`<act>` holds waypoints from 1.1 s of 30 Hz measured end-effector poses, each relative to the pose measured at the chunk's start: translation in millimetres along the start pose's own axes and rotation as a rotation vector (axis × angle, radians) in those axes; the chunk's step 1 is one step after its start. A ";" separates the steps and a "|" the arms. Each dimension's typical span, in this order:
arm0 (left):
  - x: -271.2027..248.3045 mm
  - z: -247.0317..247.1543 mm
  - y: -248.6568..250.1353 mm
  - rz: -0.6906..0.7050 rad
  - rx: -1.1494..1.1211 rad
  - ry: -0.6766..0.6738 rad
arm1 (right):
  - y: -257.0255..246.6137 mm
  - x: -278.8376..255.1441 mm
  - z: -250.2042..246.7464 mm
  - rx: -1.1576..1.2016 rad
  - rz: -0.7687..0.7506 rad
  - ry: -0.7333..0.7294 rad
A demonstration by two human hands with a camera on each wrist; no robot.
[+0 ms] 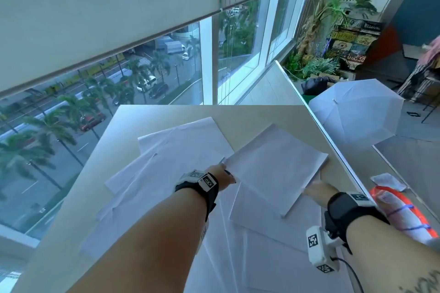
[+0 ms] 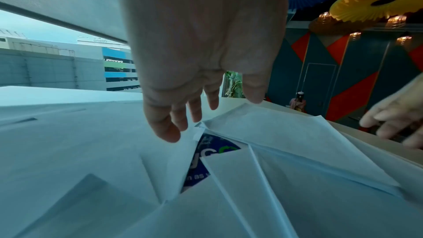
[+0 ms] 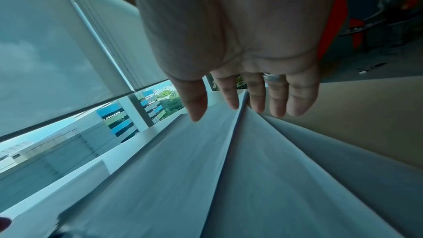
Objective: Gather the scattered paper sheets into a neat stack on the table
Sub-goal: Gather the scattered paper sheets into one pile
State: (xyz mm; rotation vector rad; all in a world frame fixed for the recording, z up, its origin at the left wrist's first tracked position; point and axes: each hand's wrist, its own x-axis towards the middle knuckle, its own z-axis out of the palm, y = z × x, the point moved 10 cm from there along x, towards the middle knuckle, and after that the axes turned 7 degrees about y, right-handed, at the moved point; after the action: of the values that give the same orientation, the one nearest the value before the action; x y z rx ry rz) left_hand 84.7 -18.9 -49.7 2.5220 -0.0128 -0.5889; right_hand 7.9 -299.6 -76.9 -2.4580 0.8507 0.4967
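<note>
A thick stack of white paper [image 1: 276, 166] lies askew on the pale table [image 1: 250, 114], on top of other sheets. My left hand [image 1: 225, 171] touches the stack's left corner with straight fingers [image 2: 164, 129]; in the left wrist view the stack [image 2: 286, 133] sits just beyond them. My right hand [image 1: 312, 190] rests against the stack's near right edge, fingers [image 3: 277, 104] straight, thumb and index over the top sheet [image 3: 160, 169]. Loose sheets [image 1: 185, 145] fan out left and behind, and more sheets [image 1: 262, 257] lie near me.
A blue printed piece [image 2: 206, 160] shows under the papers by my left fingers. The table's right edge [image 1: 333, 140] runs close to the stack. Beyond it stand a white umbrella [image 1: 357, 112] and an orange-and-white bag [image 1: 404, 211]. A window lies ahead.
</note>
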 end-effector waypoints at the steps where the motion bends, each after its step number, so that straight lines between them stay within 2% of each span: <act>1: 6.3 1.3 2.7 -0.007 -0.005 -0.001 | 3.0 0.1 -5.6 0.030 0.021 0.016; 7: 46.0 10.3 14.8 -0.048 0.039 0.012 | 32.3 9.4 -16.1 0.121 0.210 0.030; 12: 66.2 17.9 24.3 -0.030 0.125 -0.018 | 36.3 16.4 -12.1 0.132 0.256 0.017; 15: 74.8 14.1 25.4 -0.041 0.144 0.013 | 35.0 17.8 -7.9 0.161 0.288 0.002; 17: 76.4 10.3 27.8 -0.057 0.146 0.021 | 36.7 20.9 -5.9 0.162 0.297 0.005; 23: 67.9 39.2 40.9 -0.005 0.329 -0.122 | 45.3 28.7 -2.5 0.229 0.333 0.016; 26: 53.8 45.7 44.9 0.014 0.389 -0.084 | 50.3 28.7 2.8 0.302 0.354 0.005; 29: 40.8 58.1 39.8 -0.050 0.319 -0.056 | 52.0 16.7 1.7 0.313 0.389 -0.027; 32: 23.2 69.9 45.8 -0.046 0.175 -0.074 | 50.3 -0.3 -14.0 0.253 0.371 0.121; 33: 19.5 71.8 45.1 -0.045 0.141 -0.064 | 46.3 -9.8 -16.4 0.194 0.329 0.122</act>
State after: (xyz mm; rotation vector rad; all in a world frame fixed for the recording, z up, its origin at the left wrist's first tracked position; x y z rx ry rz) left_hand 77.7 -96.3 -88.8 2.6445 -0.0212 -0.7095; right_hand -26.5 -335.9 -73.9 -2.1975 1.3017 0.3584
